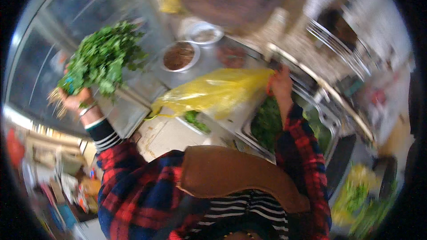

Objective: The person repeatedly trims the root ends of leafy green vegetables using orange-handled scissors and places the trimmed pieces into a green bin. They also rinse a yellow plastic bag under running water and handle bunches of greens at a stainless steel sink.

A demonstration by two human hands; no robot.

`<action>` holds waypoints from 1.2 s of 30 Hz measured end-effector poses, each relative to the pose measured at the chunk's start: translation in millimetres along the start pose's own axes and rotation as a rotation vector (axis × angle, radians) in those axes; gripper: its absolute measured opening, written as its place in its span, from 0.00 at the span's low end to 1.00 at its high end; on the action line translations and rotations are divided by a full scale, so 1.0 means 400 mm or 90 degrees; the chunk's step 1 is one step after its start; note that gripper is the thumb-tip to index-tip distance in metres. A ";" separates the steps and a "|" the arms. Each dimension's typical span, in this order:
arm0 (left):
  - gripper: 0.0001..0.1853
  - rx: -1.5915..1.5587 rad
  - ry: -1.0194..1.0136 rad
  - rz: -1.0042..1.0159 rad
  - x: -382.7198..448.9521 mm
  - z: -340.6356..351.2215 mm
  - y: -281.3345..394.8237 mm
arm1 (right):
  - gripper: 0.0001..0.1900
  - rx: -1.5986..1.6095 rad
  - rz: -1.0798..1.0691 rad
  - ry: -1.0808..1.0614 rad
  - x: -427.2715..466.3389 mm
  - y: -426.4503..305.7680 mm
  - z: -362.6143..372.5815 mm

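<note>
A leafy bunch of green herbs (103, 56), likely cilantro, is held out to the left by my left hand (78, 100). My fingers close round its stems, and pale roots (55, 101) stick out past the hand. Something blue shows at the stems, partly covered. My right hand (282, 83) grips one end of a yellow plastic bag (213, 90). The bag stretches left in the air above the counter and floor, looking limp and thin. Beneath my right forearm, dark leafy greens (267, 123) lie in a metal sink basin (247, 130).
Left stands a glass-fronted cabinet (36, 66). On the metal counter are a bowl of brown food (179, 56) and a white bowl (204, 34). A faucet (322, 95) rises by the sink. More greens (357, 190) lie lower right; cluttered shelves (66, 186) stand lower left.
</note>
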State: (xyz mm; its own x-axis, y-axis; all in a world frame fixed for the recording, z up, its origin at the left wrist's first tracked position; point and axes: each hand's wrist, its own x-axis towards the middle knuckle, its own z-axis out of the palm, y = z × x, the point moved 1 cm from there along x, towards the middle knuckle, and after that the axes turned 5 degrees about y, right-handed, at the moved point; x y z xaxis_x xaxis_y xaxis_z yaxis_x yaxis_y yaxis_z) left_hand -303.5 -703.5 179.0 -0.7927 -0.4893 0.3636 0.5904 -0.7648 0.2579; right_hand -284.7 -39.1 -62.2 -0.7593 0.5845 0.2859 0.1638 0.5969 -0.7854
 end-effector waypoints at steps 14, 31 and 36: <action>0.27 -0.116 -0.416 -0.776 -0.775 0.454 -0.686 | 0.14 0.278 0.210 0.266 -0.932 0.293 -0.731; 0.49 -0.369 -0.750 -1.596 -2.103 0.753 -0.683 | 0.17 0.172 0.595 0.825 -1.916 0.270 -0.854; 0.41 -0.228 -0.710 -1.983 -2.342 0.577 -0.671 | 0.15 0.238 0.601 0.926 -1.914 0.252 -0.825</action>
State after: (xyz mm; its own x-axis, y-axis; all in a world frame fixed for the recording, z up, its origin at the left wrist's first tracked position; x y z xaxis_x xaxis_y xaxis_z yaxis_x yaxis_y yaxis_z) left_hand 315.7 56.8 -24.1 0.9260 0.3407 -0.1628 -0.2711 0.8999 0.3415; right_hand 521.0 -245.3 -179.1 0.6527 0.7159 -0.2480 -0.1231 -0.2228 -0.9671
